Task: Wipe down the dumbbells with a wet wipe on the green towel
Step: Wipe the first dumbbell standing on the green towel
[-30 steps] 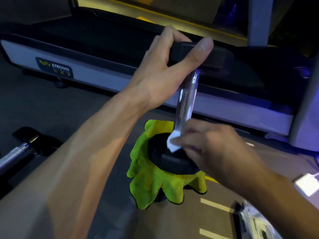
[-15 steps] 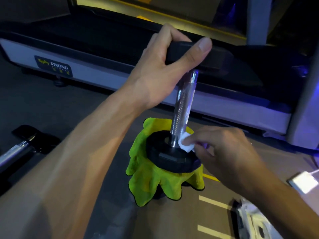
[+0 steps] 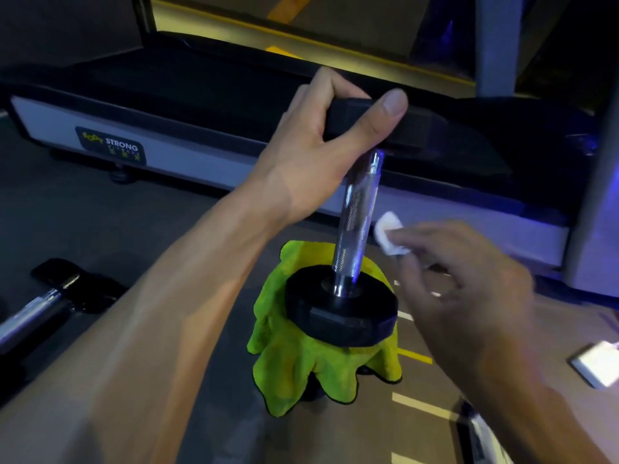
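The dumbbell [image 3: 355, 229] stands on end, tilted slightly, with its lower black weight [image 3: 341, 313] resting on the green towel [image 3: 288, 360], which is draped over some low support on the floor; what lies under the cloth cannot be made out. Its knurled chrome handle [image 3: 356, 222] rises from the middle of that lower weight to the upper black weight [image 3: 378, 125].

The left hand [image 3: 318, 152] grips the upper weight from the left, thumb curled across its near face and fingers over its top, so the handle and lower weight hang below the grip.

The right hand [image 3: 469, 283] pinches a small folded white wet wipe [image 3: 390, 234] at its fingertips. The wipe sits just beside the right side of the handle, about halfway up, apart from the metal by a narrow gap; the hand is blurred.

Behind the dumbbell runs the long base of a treadmill [image 3: 201, 162] bearing a "STRONG" label. At the left edge of the floor lies a second dumbbell [image 3: 43, 303], on its side. A white rectangular object [image 3: 599, 366] lies at the right edge.
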`<state>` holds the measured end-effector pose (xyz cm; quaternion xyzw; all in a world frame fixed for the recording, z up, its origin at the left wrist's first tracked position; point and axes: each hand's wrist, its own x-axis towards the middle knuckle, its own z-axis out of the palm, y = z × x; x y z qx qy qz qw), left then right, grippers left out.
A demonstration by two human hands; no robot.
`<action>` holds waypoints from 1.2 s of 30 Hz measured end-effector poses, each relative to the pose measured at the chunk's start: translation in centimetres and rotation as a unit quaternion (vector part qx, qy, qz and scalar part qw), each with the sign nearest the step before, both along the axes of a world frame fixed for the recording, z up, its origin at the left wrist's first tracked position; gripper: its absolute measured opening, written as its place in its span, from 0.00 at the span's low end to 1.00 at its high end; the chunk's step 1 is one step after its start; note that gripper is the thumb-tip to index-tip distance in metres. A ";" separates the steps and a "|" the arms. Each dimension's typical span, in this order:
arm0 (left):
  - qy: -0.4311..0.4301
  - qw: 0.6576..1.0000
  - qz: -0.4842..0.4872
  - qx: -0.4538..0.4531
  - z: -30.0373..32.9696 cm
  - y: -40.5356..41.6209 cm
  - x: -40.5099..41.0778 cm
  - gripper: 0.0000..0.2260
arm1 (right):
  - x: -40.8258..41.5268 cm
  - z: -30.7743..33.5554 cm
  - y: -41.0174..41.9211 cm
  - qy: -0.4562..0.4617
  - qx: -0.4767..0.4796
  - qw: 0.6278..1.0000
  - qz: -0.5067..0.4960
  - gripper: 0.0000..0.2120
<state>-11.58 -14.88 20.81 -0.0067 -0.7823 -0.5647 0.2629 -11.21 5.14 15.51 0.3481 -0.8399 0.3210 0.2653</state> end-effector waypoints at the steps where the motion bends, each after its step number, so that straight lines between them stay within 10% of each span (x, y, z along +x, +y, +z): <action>1: 0.000 1.000 0.003 -0.002 0.0 0.0 -0.1 0.12 | 0.1 -0.5 -0.5 0.005 0.028 0.999 0.022 0.11; 36: 0.010 0.999 -0.017 0.027 -0.4 -0.6 -1.1 0.13 | -2.0 -0.5 -3.2 0.072 0.114 0.990 0.052 0.21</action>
